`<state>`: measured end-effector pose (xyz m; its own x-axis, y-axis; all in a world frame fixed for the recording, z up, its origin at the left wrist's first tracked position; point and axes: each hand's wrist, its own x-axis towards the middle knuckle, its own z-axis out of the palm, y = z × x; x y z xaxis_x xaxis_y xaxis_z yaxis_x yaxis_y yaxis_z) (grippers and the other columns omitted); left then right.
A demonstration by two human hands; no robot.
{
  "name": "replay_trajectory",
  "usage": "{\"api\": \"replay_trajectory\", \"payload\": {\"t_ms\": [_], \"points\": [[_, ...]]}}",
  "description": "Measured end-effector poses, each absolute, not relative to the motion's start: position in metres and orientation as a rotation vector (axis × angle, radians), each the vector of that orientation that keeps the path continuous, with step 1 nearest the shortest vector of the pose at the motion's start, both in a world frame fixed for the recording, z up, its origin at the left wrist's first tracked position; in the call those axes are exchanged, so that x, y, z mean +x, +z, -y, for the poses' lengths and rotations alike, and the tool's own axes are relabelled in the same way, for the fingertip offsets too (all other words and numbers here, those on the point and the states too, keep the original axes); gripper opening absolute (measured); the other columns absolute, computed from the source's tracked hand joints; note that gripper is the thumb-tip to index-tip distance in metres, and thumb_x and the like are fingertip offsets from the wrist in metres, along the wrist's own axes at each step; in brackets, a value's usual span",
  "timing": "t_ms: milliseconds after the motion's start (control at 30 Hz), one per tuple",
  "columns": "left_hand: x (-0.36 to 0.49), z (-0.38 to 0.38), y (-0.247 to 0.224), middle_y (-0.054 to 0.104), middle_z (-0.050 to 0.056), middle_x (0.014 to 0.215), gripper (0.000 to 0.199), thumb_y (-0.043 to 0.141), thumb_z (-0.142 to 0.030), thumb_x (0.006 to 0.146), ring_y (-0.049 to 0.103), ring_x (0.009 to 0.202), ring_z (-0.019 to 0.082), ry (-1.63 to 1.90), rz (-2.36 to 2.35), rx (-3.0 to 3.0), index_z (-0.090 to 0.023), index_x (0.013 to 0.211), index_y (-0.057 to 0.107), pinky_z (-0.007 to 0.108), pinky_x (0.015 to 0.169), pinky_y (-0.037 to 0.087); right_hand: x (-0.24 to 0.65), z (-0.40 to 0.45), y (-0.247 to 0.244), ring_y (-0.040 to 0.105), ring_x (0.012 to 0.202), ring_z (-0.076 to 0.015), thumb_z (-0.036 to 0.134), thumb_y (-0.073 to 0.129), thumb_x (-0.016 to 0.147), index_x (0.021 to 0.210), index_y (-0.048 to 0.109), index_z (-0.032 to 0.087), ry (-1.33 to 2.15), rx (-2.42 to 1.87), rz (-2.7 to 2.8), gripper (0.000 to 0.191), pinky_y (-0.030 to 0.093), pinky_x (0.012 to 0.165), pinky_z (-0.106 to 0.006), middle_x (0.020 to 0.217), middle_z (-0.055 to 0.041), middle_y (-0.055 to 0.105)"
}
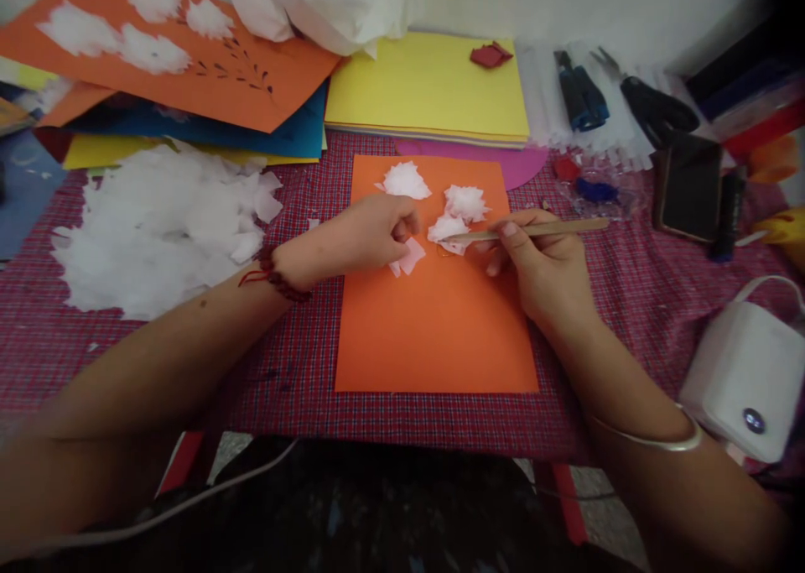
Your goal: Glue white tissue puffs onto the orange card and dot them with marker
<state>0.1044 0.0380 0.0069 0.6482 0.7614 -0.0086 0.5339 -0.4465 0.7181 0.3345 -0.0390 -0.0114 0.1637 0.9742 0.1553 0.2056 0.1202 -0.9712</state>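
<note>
An orange sheet of paper lies in front of me, bearing white tissue-paper tufts: one at the upper left, one at the upper right and one just below that. My left hand is closed over the sheet's left side, fingertips pinched at pale pink-white tissue-paper pieces. Its fingers partly hide the pieces. In my right hand is a thin wooden stick, gripped like a pen. The stick's tip touches the lower tuft.
A big heap of white tissue pieces lies left. Behind are a decorated orange sheet and a yellow paper stack. Scissors, a cutter-like tool, a phone and a white box-shaped device stand right.
</note>
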Motion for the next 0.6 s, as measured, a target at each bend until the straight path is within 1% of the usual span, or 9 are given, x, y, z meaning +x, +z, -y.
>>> {"api": "replay_trajectory", "payload": {"t_ms": [67, 167, 233, 333, 433, 533, 600], "points": [[0.104, -0.036, 0.012, 0.064, 0.0, 0.062, 0.002, 0.067, -0.015, 0.071, 0.055, 0.058, 0.012, 0.367, -0.96, 2.134, -0.016, 0.073, 0.066, 0.024, 0.056, 0.039, 0.334, 0.039, -0.011, 0.055, 0.045, -0.0103, 0.05, 0.072, 0.086, 0.081, 0.065, 0.024, 0.881, -1.305, 1.272, 0.027, 0.044, 0.043, -0.026, 0.067, 0.0016, 0.068], [0.109, -0.033, 0.013, 0.066, 0.0, 0.063, 0.006, 0.065, -0.016, 0.074, 0.056, 0.057, 0.011, 0.329, -0.822, 2.111, -0.016, 0.068, 0.067, 0.024, 0.057, 0.04, 0.334, 0.038, -0.012, 0.055, 0.044, -0.0104, 0.051, 0.071, 0.086, 0.081, 0.065, 0.024, 0.884, -1.299, 1.257, 0.028, 0.043, 0.042, -0.025, 0.067, 0.0016, 0.068], [0.116, -0.032, 0.009, 0.067, 0.0, 0.067, 0.008, 0.063, -0.014, 0.074, 0.058, 0.061, 0.011, 0.395, -0.777, 2.139, -0.017, 0.069, 0.069, 0.025, 0.06, 0.042, 0.334, 0.038, -0.014, 0.055, 0.045, -0.0105, 0.052, 0.071, 0.086, 0.081, 0.065, 0.025, 0.889, -1.308, 1.255, 0.028, 0.043, 0.042, -0.025, 0.066, 0.0018, 0.068], [0.126, -0.033, 0.0, 0.066, 0.001, 0.068, 0.011, 0.063, -0.011, 0.075, 0.058, 0.066, 0.012, 0.531, -0.812, 2.155, -0.017, 0.068, 0.07, 0.026, 0.065, 0.044, 0.335, 0.037, -0.015, 0.055, 0.045, -0.0105, 0.053, 0.071, 0.086, 0.081, 0.065, 0.026, 0.89, -1.306, 1.258, 0.028, 0.042, 0.043, -0.026, 0.067, 0.0009, 0.068], [0.134, -0.035, -0.008, 0.064, 0.001, 0.067, 0.013, 0.063, -0.01, 0.077, 0.056, 0.066, 0.012, 0.63, -0.877, 2.101, -0.016, 0.067, 0.069, 0.026, 0.064, 0.044, 0.336, 0.038, -0.017, 0.055, 0.046, -0.0109, 0.049, 0.071, 0.088, 0.083, 0.066, 0.026, 0.869, -1.289, 1.243, 0.024, 0.043, 0.044, -0.027, 0.068, 0.0004, 0.068], [0.137, -0.036, -0.012, 0.064, 0.001, 0.071, 0.013, 0.062, -0.006, 0.075, 0.056, 0.068, 0.011, 0.685, -0.937, 2.085, -0.015, 0.069, 0.069, 0.026, 0.066, 0.043, 0.337, 0.04, -0.017, 0.056, 0.046, -0.0116, 0.043, 0.069, 0.09, 0.083, 0.065, 0.026, 0.841, -1.216, 1.175, 0.019, 0.042, 0.042, -0.027, 0.068, 0.0013, 0.067], [0.137, -0.037, -0.013, 0.063, 0.0, 0.072, 0.014, 0.061, -0.004, 0.073, 0.056, 0.068, 0.011, 0.688, -0.954, 2.092, -0.015, 0.07, 0.069, 0.026, 0.066, 0.043, 0.337, 0.041, -0.016, 0.057, 0.047, -0.0119, 0.043, 0.067, 0.091, 0.082, 0.063, 0.026, 0.834, -1.168, 1.155, 0.019, 0.043, 0.042, -0.026, 0.066, 0.0023, 0.066]]}}
